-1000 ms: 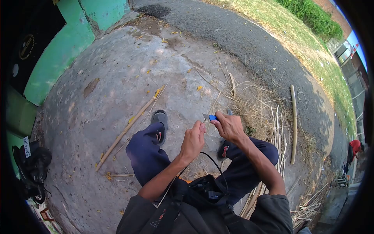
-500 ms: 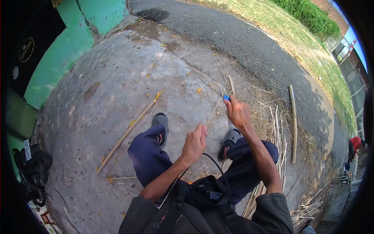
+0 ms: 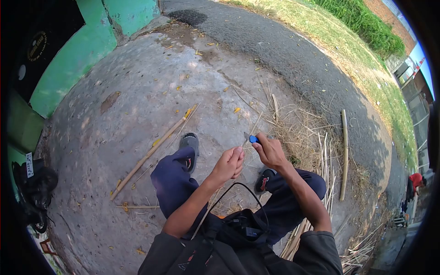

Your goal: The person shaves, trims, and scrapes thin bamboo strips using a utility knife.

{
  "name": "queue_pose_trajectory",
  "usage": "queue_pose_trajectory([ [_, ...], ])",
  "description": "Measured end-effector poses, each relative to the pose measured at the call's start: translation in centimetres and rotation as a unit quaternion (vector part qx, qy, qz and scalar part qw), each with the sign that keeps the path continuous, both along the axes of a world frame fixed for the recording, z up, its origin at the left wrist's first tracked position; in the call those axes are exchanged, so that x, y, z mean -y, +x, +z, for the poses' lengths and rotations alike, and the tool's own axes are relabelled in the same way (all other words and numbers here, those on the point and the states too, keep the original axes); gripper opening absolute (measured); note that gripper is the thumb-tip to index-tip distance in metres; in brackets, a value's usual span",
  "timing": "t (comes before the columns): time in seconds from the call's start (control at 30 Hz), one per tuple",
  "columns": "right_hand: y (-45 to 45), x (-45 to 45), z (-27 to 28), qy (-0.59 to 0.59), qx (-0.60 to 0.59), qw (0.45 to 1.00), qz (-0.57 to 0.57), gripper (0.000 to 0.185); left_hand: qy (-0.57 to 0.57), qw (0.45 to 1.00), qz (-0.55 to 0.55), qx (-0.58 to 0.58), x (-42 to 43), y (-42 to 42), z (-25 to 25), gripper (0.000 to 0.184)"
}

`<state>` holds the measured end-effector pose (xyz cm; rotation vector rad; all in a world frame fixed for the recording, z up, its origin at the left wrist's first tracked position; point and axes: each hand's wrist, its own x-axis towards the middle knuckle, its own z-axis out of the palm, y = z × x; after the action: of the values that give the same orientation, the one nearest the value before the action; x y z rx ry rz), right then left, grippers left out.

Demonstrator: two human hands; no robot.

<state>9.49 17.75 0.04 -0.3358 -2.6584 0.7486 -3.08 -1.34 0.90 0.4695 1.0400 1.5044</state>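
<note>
1. Gripping the strip [image 3: 254, 125] between thumb and fingers, the left hand [image 3: 230, 163] is closed; the strip slants up out of it, over the ground [image 3: 128, 114] beyond the shoes [image 3: 189, 144]
2. The right hand [image 3: 272, 153] is wrapped round the blue knife [image 3: 254, 139], its blade [image 3: 246, 135] at or just beside the strip; whether they touch, I cannot tell
3. The blade could slip and nick the left thumb, which is near it; too much force or a sudden give would cause that
4. The strip looks thin, so it could snap if the blade bites deep or meets a weak spot
5. Being narrow, it could also twist in a loose left grip and turn the blade aside
6. Writing: the plate [image 3: 29, 165] on the motorbike [image 3: 36, 188] bears characters too small to read surely; the round badge [image 3: 36, 46] has gold lettering, illegible; the shirt [image 3: 158, 256] print is blurred; no brand can be read on the knife
</note>
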Motion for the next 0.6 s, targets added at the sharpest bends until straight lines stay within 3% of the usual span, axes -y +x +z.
queue_pose_trajectory([
  [0.13, 0.1, 0.3, 0.1, 0.007, 0.017, 1.000, 0.011, 0.028, 0.010, 1.000, 0.006, -0.022, -0.3, 0.2, -1.2, 0.032],
  [0.2, 0.2, 0.2, 0.1, 0.005, 0.015, 1.000, 0.017, 0.028, 0.022, 0.981, 0.055, -0.182, -0.6, 0.5, -2.2, 0.036],
  [0.23, 0.2, 0.1, 0.1, 0.019, 0.014, 1.000, 0.018, 0.029, 0.021, 0.982, 0.052, -0.182, -0.7, 0.7, -2.3, 0.036],
  [0.3, 0.4, -0.3, 0.0, 0.033, 0.017, 0.999, 0.017, 0.029, 0.026, 0.904, 0.133, -0.406, -0.7, 1.2, -2.0, 0.041],
  [0.4, 0.2, -2.1, 0.1, 0.047, 0.023, 0.998, -0.048, 0.033, -0.022, 0.904, 0.112, -0.412, -0.1, 1.8, -0.7, 0.038],
  [0.53, -0.1, -3.6, 0.1, 0.043, 0.033, 0.996, -0.066, 0.036, 0.008, 0.901, 0.125, -0.416, -0.3, 1.8, -1.1, 0.043],
  [0.6, -0.6, -6.9, -1.5, 0.044, -0.059, 0.969, -0.237, 0.042, 0.016, 0.911, 0.086, -0.403, 0.3, 2.1, -0.4, 0.044],
])
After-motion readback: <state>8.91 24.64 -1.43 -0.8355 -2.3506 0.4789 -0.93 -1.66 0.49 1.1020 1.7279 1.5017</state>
